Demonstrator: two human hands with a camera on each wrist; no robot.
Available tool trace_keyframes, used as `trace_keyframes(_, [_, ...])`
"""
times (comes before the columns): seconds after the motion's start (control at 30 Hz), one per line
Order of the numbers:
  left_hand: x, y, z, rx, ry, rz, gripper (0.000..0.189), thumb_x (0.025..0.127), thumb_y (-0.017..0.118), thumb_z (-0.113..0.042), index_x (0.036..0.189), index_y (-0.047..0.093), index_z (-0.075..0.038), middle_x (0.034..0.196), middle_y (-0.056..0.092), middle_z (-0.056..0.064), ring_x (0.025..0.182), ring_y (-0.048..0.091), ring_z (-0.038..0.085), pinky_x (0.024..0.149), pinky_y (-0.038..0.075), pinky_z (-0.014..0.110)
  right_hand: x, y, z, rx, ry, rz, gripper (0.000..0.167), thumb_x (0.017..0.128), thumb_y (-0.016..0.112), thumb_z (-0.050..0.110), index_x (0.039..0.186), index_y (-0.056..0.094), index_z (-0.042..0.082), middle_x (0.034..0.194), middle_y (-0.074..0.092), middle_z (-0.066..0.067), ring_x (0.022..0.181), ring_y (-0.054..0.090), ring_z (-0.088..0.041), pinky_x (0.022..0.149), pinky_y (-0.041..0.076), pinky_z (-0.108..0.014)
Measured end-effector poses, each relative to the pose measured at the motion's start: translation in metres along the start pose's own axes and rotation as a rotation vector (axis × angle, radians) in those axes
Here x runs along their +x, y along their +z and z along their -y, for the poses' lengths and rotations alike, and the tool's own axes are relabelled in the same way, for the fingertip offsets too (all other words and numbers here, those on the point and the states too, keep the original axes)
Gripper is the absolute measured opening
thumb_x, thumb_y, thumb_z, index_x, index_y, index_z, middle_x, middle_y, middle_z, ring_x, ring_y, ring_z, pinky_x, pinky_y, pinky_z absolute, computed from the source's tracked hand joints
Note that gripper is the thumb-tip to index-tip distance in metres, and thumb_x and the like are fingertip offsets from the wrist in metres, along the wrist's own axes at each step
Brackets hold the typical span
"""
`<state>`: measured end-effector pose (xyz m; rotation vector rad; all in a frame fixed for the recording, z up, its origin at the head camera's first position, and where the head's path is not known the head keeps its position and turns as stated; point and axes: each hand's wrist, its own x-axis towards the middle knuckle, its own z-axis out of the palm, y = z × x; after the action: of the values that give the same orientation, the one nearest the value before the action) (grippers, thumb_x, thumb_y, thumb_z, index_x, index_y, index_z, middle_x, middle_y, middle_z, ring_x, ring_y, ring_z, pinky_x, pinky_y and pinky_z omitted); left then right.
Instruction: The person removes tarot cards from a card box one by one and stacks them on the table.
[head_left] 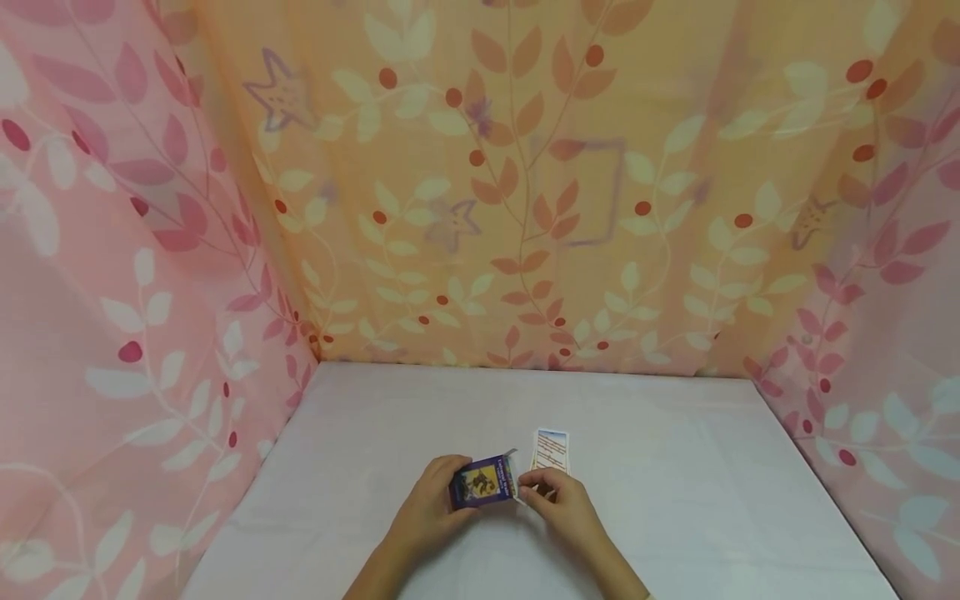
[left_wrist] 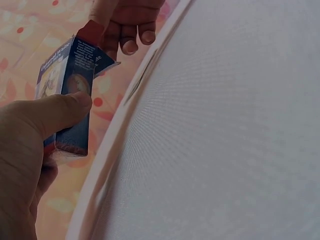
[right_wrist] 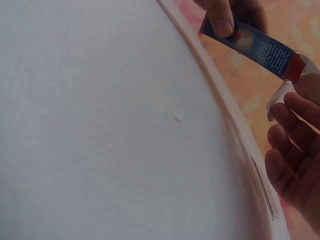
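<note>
A small dark blue card box (head_left: 482, 482) with a framed picture on its front is held above the table. My left hand (head_left: 438, 500) grips it by its left end, the thumb along one narrow side, as the left wrist view shows. At the other end the box is open, with a dark flap (left_wrist: 104, 62) sticking out and a red side tab (right_wrist: 296, 68). My right hand (head_left: 558, 500) pinches at this open end with thumb and forefinger, its other fingers loosely bent. Just beyond the right hand lies a white-bordered card (head_left: 552, 447) with printed lines, its near part hidden by the fingers.
A white-covered table (head_left: 375, 417) spreads out under both hands. Patterned cloth hangs round it: an orange curtain (head_left: 510, 317) behind the far edge, a pink one (head_left: 187, 333) on the left and another pink one (head_left: 885, 333) on the right.
</note>
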<state>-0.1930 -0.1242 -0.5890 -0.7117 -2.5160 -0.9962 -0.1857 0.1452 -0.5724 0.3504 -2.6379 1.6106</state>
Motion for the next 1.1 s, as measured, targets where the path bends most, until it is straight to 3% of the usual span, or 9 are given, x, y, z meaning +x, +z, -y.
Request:
trace_keyframes(0.33, [-0.002,0.001,-0.002,0.011,0.019,-0.009,0.079,0.07,0.094,-0.031,0.139,0.056,-0.017,0.136,0.058,-0.007,0.128,0.055,0.013,0.111,0.049,0.038,-0.003,0.005,0.001,0.043,0.023,0.037,0.017,0.093,0.074,0.031,0.106,0.075,0.019,0.089,0.071,0.007,0.076,0.063,-0.007,0.067,0.056,-0.022])
trace_keyframes(1.1, [0.001,0.0,-0.002,-0.001,0.057,-0.014,0.079,0.07,0.094,-0.028,0.139,0.056,-0.014,0.135,0.059,-0.004,0.127,0.056,0.015,0.111,0.049,0.038,-0.002,0.011,0.003,0.172,0.051,-0.007,0.017,0.088,0.08,0.02,0.1,0.074,0.009,0.091,0.076,-0.003,0.073,0.066,-0.01,0.063,0.058,-0.022])
